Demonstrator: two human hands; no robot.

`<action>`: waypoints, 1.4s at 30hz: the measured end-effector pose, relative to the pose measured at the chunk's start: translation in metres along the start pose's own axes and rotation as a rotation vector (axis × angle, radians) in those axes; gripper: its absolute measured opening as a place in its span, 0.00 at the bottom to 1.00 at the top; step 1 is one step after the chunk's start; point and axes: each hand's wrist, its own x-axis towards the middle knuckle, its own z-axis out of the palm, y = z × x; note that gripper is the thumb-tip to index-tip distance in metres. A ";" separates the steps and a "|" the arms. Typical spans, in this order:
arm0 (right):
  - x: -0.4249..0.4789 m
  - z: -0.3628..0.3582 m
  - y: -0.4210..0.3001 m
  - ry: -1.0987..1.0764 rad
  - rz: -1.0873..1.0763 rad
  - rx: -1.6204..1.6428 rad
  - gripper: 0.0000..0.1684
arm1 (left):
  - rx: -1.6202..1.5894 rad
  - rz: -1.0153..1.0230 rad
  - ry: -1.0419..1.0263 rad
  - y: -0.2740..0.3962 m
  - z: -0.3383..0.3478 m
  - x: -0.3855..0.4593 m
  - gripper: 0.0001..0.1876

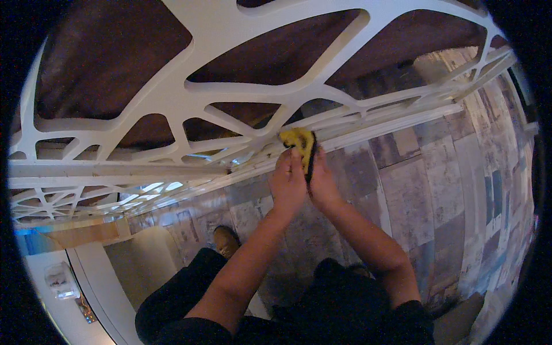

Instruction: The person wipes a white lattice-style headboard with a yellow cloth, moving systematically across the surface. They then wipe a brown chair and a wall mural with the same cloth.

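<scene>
Between my two hands is a yellow and black cloth or pad, somewhat blurred, whose exact kind I cannot tell; its yellow face (pixel 302 140) shows above my fingers. My left hand (pixel 288 177) grips its left side. On its right side, along the dark edge, my right hand (pixel 323 181) presses with the fingers pointing up. Just beyond the fingertips stands a white openwork lattice panel (pixel 254 91) with irregular rounded openings, and the pad is at or close to its lower part. Whether the pad touches the panel cannot be told.
A white ledge (pixel 388 126) runs along the panel's foot. Patchwork-patterned flooring (pixel 414 189) spreads below and to the right. My brown shoe (pixel 226 241) rests on it. At the lower left, a clear container (pixel 61 280) stands on a white surface, near a beige rounded seat or furniture side (pixel 144 254).
</scene>
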 end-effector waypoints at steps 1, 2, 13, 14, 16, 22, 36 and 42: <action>-0.003 -0.002 -0.011 0.053 -0.003 0.106 0.30 | -0.039 0.061 -0.033 0.010 -0.001 0.001 0.20; -0.003 -0.003 -0.017 0.107 -0.006 0.212 0.28 | -0.079 0.121 -0.068 0.018 -0.002 0.003 0.20; 0.066 -0.038 -0.034 0.073 -1.024 -1.155 0.14 | 0.420 0.624 -0.006 0.015 0.014 0.046 0.24; 0.064 -0.043 -0.038 0.064 -1.015 -1.220 0.14 | 0.449 0.533 -0.069 0.015 0.015 0.045 0.28; 0.066 -0.057 -0.044 0.028 -1.039 -1.292 0.14 | 0.544 0.585 -0.045 0.014 0.024 0.039 0.30; 0.045 -0.090 -0.104 -0.265 -0.881 -1.441 0.11 | 0.432 0.521 -0.173 0.057 0.047 0.032 0.31; -0.104 -0.025 -0.239 0.140 0.031 0.274 0.22 | 0.269 0.668 -0.648 0.321 -0.073 0.007 0.18; -0.232 0.032 -0.369 0.444 -0.170 0.586 0.21 | 0.189 0.760 -0.800 0.403 -0.121 -0.043 0.19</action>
